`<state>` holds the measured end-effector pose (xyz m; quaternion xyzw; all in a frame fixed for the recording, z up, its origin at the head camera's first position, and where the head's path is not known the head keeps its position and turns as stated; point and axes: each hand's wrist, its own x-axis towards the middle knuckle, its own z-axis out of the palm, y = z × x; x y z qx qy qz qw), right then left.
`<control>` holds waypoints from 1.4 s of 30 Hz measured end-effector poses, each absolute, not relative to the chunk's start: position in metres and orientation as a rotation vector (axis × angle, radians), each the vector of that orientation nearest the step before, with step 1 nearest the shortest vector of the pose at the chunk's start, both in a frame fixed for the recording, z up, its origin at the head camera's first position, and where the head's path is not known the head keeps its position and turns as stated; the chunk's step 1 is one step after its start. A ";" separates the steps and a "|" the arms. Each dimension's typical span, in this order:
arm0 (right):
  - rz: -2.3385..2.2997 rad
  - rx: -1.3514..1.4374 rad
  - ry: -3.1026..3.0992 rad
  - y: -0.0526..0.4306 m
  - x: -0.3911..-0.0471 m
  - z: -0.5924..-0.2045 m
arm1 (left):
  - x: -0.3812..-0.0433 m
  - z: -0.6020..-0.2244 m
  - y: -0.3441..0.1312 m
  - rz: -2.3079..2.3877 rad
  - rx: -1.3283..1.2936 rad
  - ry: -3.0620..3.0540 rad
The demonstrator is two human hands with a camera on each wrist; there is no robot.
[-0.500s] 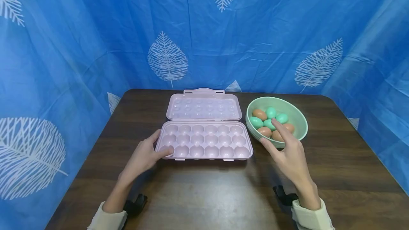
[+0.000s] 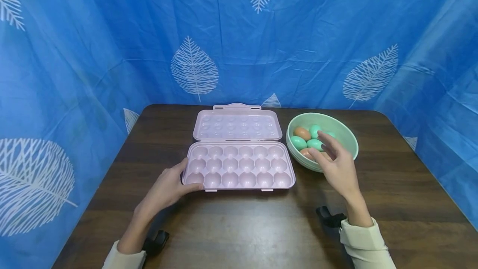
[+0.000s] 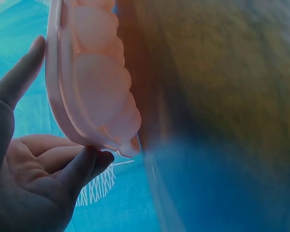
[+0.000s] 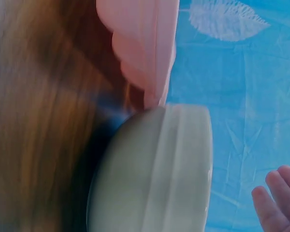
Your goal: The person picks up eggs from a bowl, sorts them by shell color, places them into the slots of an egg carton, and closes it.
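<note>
A pale pink plastic egg tray (image 2: 239,173) lies open mid-table, its lid (image 2: 238,124) folded back and its cups bare. My left hand (image 2: 169,184) grips the tray's near left corner, thumb along the front edge and fingers at the left side. In the left wrist view, fingertips (image 3: 94,157) touch the tray's rim. To the right is a light green bowl (image 2: 351,138) holding brown eggs (image 2: 301,133) and green eggs (image 2: 298,143). My right hand (image 2: 339,169) hovers over the bowl's near side, thumb and fingers apart, hiding some eggs; no egg shows in its grasp.
The dark wooden table (image 2: 239,227) carries the tray and bowl, which stand close side by side. A blue curtain (image 2: 298,53) with white leaf prints hangs behind the table and along both sides. Black straps (image 2: 330,217) circle the wrists.
My right hand has moved slightly up and further over the bowl, its fingers a little more bent. The left hand remains at the tray's corner.
</note>
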<state>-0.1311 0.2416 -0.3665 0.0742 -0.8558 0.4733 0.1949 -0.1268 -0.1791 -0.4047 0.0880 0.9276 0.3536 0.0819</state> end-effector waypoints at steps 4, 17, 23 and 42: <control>1.378 0.194 -2.395 0.246 -0.143 -0.366 | -0.126 -0.407 -0.179 1.030 0.293 2.782; 1.544 0.063 -2.621 0.261 -0.188 -0.364 | -0.123 -0.415 -0.176 0.977 0.367 2.869; 1.650 -0.039 -2.639 0.264 -0.211 -0.363 | -0.122 -0.415 -0.176 0.976 0.363 2.873; 1.832 -0.373 -2.576 0.256 -0.245 -0.393 | -0.124 -0.419 -0.181 0.990 0.394 2.919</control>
